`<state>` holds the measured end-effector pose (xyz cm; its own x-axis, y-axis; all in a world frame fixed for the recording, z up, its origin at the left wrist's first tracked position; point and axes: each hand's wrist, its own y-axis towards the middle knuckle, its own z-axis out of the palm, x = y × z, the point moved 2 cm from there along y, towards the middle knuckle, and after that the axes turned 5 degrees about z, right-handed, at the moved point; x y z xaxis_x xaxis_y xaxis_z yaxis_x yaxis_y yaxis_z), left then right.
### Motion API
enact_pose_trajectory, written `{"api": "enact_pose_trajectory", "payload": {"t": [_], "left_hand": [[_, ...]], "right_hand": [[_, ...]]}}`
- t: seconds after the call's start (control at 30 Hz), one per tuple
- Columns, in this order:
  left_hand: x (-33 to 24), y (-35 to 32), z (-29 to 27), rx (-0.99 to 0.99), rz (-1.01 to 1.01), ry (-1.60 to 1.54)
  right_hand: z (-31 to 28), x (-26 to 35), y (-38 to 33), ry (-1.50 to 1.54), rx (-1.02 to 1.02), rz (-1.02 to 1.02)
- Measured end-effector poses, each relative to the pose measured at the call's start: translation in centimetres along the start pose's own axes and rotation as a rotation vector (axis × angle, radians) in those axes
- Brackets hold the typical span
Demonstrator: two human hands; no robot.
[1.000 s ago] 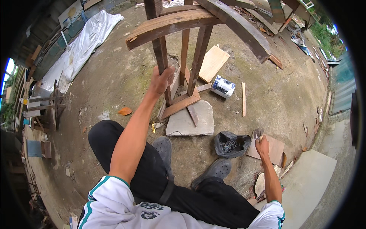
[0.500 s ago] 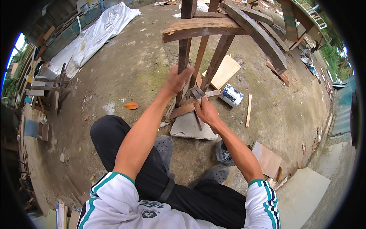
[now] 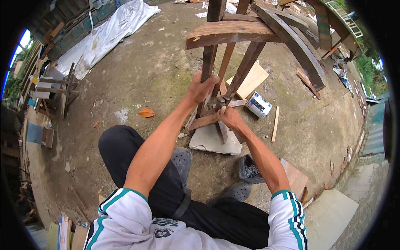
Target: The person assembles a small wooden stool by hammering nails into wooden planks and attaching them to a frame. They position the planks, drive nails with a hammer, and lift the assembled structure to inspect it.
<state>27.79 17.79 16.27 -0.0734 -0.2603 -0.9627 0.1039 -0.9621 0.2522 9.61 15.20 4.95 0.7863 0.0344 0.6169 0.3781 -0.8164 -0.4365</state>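
Note:
A dark wooden frame (image 3: pixel 235 32) of beams and legs stands in front of me, its lower end by a flat concrete slab (image 3: pixel 208 141). My left hand (image 3: pixel 201 87) is wrapped round one of its upright legs. Low down beside the frame, my right hand (image 3: pixel 231 118) is closed on a hammer (image 3: pixel 221 100), whose head lies close to the lower crosspiece (image 3: pixel 205 121). Most of the hammer's handle is hidden by the fingers. Whether the hammer head touches the wood, I cannot tell.
Right of the frame lie a white and blue can (image 3: pixel 259 105), a pale board (image 3: pixel 253 81) and a thin stick (image 3: pixel 275 124). A dark container of nails (image 3: pixel 251 170) stands near my right foot. A white sheet (image 3: pixel 110 35) covers ground at the far left.
The frame now appears further right and slightly lower in view, my left hand still around its leg. My right hand and the hammer have moved slightly right, close against the lower wood.

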Motion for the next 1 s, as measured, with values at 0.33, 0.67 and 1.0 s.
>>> {"api": "enact_pose_trajectory", "payload": {"t": [0.33, 0.67, 1.0], "left_hand": [[0.3, 0.2, 0.0, 0.032, 0.028, -0.027], [0.2, 0.5, 0.7, 0.039, -0.001, -0.027], [0.2, -0.1, 0.1, 0.013, -0.025, -0.036]], "right_hand": [[1.1, -1.3, 0.4, -0.053, -0.231, -0.23], [1.0, -2.3, 2.0, -0.116, -0.078, -0.087], [1.4, -0.7, 0.9, -0.071, -0.154, -0.203]]}}
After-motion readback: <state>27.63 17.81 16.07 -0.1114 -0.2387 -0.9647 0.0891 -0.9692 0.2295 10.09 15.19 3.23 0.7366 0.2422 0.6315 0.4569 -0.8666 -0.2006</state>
